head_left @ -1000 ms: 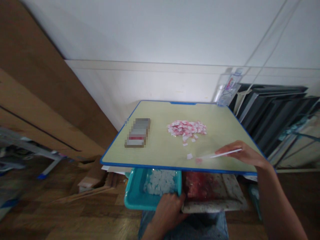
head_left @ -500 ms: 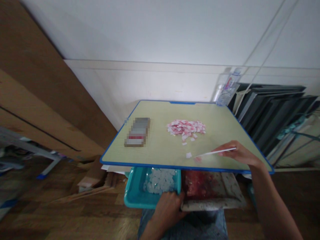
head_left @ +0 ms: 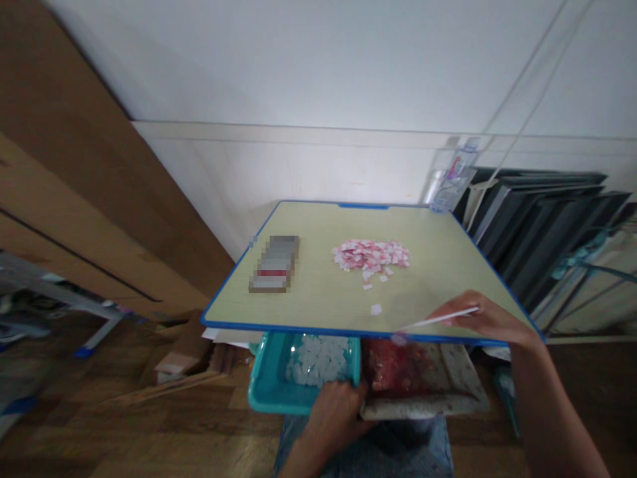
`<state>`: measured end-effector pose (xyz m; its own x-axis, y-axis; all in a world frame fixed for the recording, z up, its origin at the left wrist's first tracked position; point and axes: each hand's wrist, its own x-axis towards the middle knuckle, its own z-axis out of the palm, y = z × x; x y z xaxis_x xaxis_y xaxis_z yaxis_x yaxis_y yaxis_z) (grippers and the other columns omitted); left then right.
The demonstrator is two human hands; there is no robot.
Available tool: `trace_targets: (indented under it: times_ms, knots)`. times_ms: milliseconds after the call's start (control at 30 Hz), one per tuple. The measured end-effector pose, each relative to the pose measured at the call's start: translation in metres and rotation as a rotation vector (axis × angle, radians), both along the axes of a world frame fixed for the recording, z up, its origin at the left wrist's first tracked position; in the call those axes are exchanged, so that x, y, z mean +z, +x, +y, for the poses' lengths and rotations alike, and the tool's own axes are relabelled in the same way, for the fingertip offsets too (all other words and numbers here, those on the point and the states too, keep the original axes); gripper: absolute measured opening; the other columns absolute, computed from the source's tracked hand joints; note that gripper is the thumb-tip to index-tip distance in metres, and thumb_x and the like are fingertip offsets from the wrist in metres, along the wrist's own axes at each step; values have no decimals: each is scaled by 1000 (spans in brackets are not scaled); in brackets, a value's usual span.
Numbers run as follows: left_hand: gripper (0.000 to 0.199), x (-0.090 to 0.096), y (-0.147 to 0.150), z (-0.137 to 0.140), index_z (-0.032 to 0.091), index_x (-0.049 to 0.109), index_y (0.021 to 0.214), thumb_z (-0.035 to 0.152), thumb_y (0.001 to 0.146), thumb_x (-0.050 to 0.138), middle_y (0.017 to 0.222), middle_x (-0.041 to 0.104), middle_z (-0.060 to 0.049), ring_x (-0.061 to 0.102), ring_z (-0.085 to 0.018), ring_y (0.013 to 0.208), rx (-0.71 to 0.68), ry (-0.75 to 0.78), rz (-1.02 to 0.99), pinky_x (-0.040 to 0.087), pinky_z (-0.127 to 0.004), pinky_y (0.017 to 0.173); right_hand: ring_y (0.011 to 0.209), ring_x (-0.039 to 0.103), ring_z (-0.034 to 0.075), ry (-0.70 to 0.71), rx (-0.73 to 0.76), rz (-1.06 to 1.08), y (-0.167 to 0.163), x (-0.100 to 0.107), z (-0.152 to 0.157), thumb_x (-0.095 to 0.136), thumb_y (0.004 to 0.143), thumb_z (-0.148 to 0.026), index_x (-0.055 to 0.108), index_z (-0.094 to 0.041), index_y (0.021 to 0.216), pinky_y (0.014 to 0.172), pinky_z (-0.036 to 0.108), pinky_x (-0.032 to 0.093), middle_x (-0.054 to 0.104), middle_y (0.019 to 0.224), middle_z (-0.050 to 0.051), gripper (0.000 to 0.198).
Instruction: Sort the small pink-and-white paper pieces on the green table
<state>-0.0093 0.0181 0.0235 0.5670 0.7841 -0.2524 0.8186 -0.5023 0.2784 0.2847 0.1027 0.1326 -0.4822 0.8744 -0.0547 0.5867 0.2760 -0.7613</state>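
Observation:
My right hand (head_left: 480, 317) pinches a thin white stick-like tool (head_left: 448, 318) above the front right of the folding table (head_left: 308, 305). At the tool's tip, by the table's blue front edge, is a small blurred pinkish-clear piece (head_left: 399, 338). A lone white square (head_left: 376, 309) lies on the tabletop, behind the tip. Farther back sits a heap of pink and white small squares (head_left: 371, 254). My left hand (head_left: 338, 405) is closed, low down where the teal basin (head_left: 279, 400) meets a stained grey tray (head_left: 448, 406). What its fingers grip is hidden.
Translucent white pieces (head_left: 318, 358) fill part of the basin, and wet red matter (head_left: 398, 365) lies in the tray. A pixelated box shape (head_left: 275, 264) is at the table's left. A clear plastic bottle (head_left: 452, 179) stands at the back right corner, near dark leaning panels (head_left: 542, 206).
My right hand has moved slightly down and toward me. The tool's tip, with the small piece at it, has left the white square and reached the front edge. My left hand stays put.

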Motion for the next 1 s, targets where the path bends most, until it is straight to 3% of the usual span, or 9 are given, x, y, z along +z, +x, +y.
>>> trace_targets:
  times_ms: [100, 233, 367, 567, 1000]
  knots:
    - [35, -1, 0, 0, 20, 53, 99, 46, 77, 51, 76, 60, -8, 56, -27, 69, -8, 14, -6, 40, -33, 60, 67, 61, 21, 9, -21, -10, 12, -2, -1, 57, 71, -37, 70, -14, 84, 57, 27, 47, 69, 77, 8, 30]
    - [32, -3, 0, -1, 21, 53, 98, 46, 78, 50, 76, 60, -7, 56, -27, 70, -14, 22, 13, 40, -33, 60, 47, 52, 15, 80, -323, -2, 28, -9, 10, 61, 65, -41, 65, -11, 60, 42, 24, 37, 60, 53, 3, 30]
    - [33, -1, 1, -1, 21, 52, 99, 46, 78, 50, 80, 59, -7, 56, -26, 74, 4, -6, 33, 40, -33, 63, 47, 50, 14, 18, -424, 55, 32, -16, 29, 65, 60, -41, 63, -11, 61, 43, 25, 37, 59, 53, 2, 30]
    - [36, 5, 1, 0, 20, 50, 104, 45, 78, 49, 80, 59, -8, 55, -26, 75, 8, -38, 36, 40, -33, 65, 48, 49, 13, -163, -313, 116, 21, -13, 42, 67, 58, -41, 64, -10, 65, 44, 23, 36, 60, 55, 3, 32]
    - [34, 3, 0, 0, 20, 51, 102, 45, 80, 48, 80, 59, -8, 55, -26, 74, -14, -34, 20, 40, -34, 65, 46, 45, 10, -239, -211, 75, 16, -9, 23, 67, 56, -37, 64, -11, 60, 44, 21, 32, 53, 49, -2, 27]
